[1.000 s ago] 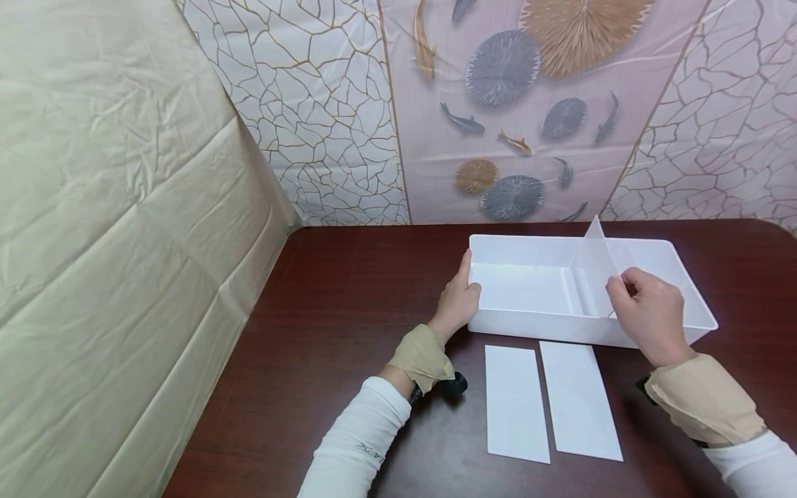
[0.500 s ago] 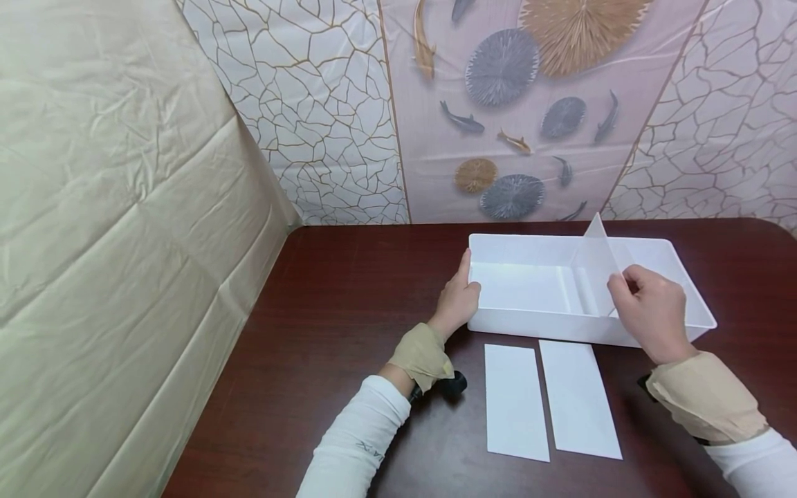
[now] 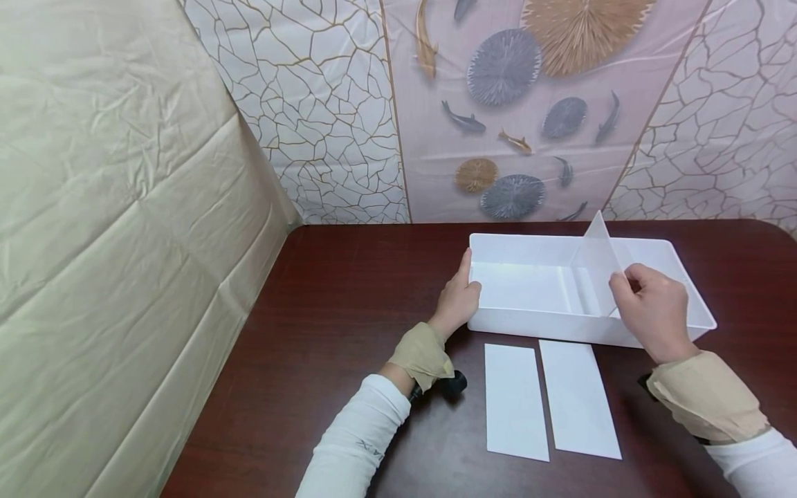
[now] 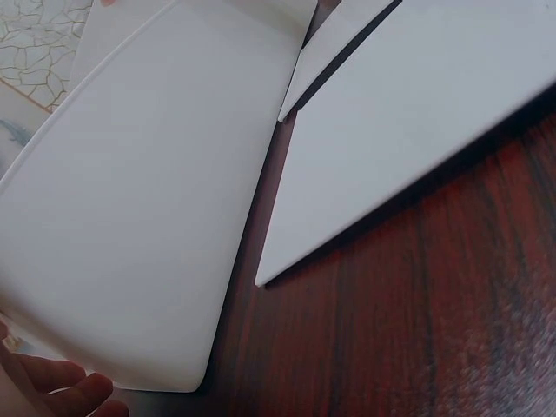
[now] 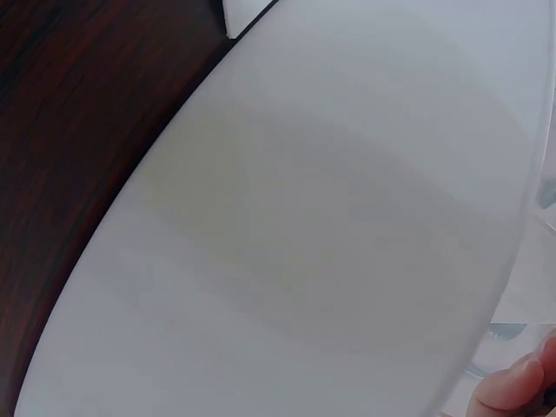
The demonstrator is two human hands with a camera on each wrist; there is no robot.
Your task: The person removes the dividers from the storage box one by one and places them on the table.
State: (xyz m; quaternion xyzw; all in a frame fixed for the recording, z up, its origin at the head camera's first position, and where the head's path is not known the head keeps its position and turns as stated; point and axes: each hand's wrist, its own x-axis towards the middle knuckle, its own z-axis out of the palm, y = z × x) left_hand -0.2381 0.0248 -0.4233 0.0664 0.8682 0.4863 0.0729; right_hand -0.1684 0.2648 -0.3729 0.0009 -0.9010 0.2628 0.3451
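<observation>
A long white plastic box [image 3: 529,324] lies across the table. My left hand [image 3: 457,301] holds its left end, the thumb at the rim and the index finger stretched along the end wall. In the left wrist view, several fingertips [image 4: 82,391] curl by the box's end. My right hand [image 3: 654,311] pinches the near edge of a thin translucent divider [image 3: 594,270], which stands tilted across the box, its far corner above the rim. In the right wrist view, the box's side wall [image 5: 304,217] fills most of the picture, and a thumb tip [image 5: 512,387] shows at the corner.
Two flat white panels, a left one [image 3: 517,401] and a right one [image 3: 579,398], lie side by side in front of the box on the dark wooden table [image 3: 349,297]. A patterned curtain [image 3: 504,138] hangs behind; pale cloth [image 3: 124,242] hangs at the left.
My right hand and the divider have shifted very slightly up and to the right. The left hand, the box and the panels look the same.
</observation>
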